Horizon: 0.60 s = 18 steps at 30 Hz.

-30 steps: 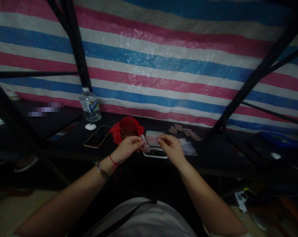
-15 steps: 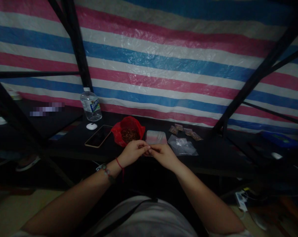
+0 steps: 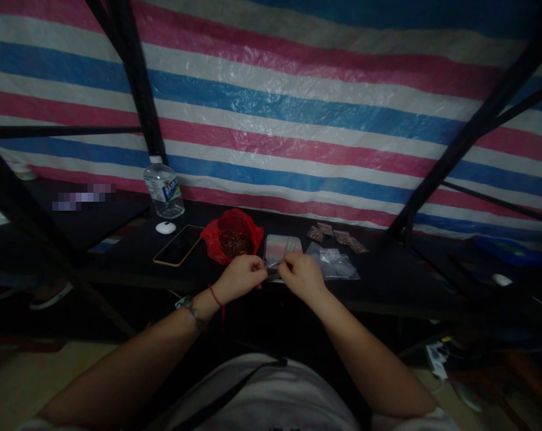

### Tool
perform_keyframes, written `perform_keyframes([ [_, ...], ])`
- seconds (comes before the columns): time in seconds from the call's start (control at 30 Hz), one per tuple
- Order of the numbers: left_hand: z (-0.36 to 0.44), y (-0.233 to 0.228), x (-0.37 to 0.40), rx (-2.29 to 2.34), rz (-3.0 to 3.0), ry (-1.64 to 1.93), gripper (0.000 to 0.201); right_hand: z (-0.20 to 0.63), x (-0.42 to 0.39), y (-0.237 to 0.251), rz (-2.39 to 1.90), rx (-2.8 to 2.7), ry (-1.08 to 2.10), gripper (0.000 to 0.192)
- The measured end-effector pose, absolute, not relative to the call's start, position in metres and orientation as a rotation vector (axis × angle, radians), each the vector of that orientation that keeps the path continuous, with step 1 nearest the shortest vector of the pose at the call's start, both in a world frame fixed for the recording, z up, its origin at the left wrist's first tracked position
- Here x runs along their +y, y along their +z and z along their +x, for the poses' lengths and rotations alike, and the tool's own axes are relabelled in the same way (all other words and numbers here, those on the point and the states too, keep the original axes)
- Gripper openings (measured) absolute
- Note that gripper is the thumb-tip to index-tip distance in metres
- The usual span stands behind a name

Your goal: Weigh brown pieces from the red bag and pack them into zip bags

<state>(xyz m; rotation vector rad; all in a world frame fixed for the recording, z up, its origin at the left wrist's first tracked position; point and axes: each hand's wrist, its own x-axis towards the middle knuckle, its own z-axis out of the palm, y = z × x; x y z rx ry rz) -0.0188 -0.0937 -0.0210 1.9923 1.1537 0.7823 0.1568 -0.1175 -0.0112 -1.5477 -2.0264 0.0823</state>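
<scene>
1. At near edge of black table (image 3: 385,278), centre: L hand (image 3: 242,278) & R hand (image 3: 303,276) close tog., backs up, fingers curled.
2. L hand: thumb & fingertips pinching one side of small clear bag (image 3: 273,263). R hand: same grip, opp. side. Bag spans narrow gap btwn hands; contents, if any, too dim to tell.
3. Flat pale device (image 3: 283,244) directly beyond bag, part-hidden by hands. Contact w/ bag: cannot tell.
4. Red plastic bag (image 3: 210,235), mouth open, just beyond L hand; holds brown bits (image 3: 235,244), type unclear.
5. Clear flat bags (image 3: 342,268) in loose overlapping pile, just right of R hand.
6. Filled sachets (image 3: 342,237), brownish contents, approx. four, lying beyond pile twd. rear of table.
7. Phone (image 3: 178,245), dark screen up, left of red bag. White comp. mouse (image 3: 166,228) nr. its far end; clear bottle (image 3: 164,190), labelled, upright behind mouse.
8. L wrist: red cord (image 3: 216,297) plus beaded bracelet (image 3: 190,307).
9. Bkgd: striped sheet (image 3: 288,114), red/white/blue, behind dark frame posts (image 3: 138,78).
</scene>
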Motion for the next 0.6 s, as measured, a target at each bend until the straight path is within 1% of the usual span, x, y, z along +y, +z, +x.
perform_keyframes([
  [0.1,-0.025,-0.019,-0.089,1.180,2.032,0.839,0.019,0.160,-0.115,-0.011,-1.409,-1.973,0.213,0.021],
  [0.17,-0.030,-0.013,-0.087,1.139,2.007,0.893,0.022,0.160,-0.112,-0.013,-1.232,-1.895,0.390,0.011],
  [0.2,-0.033,-0.009,-0.086,1.104,1.985,0.918,0.023,0.159,-0.110,-0.016,-1.162,-1.817,0.503,0.013],
  [0.3,-0.042,0.002,-0.085,1.043,1.979,0.986,0.023,0.153,-0.104,-0.025,-1.074,-1.452,0.971,0.045],
  [0.37,-0.047,0.007,-0.082,1.053,2.035,1.020,0.023,0.147,-0.100,-0.032,-1.009,-1.209,1.362,0.052],
  [0.43,-0.052,0.010,-0.078,1.084,2.099,1.046,0.024,0.142,-0.096,-0.037,-0.921,-1.035,1.657,0.049],
  [0.47,-0.056,0.011,-0.076,1.107,2.124,1.057,0.024,0.139,-0.094,-0.038,-0.889,-0.980,1.743,0.046],
  [0.53,-0.064,0.012,-0.070,1.183,2.166,1.093,0.025,0.134,-0.090,-0.038,-0.862,-0.917,1.808,0.039],
  [0.6,-0.075,0.015,-0.064,1.305,2.217,1.157,0.024,0.131,-0.083,-0.035,-0.870,-0.893,1.791,0.035],
])
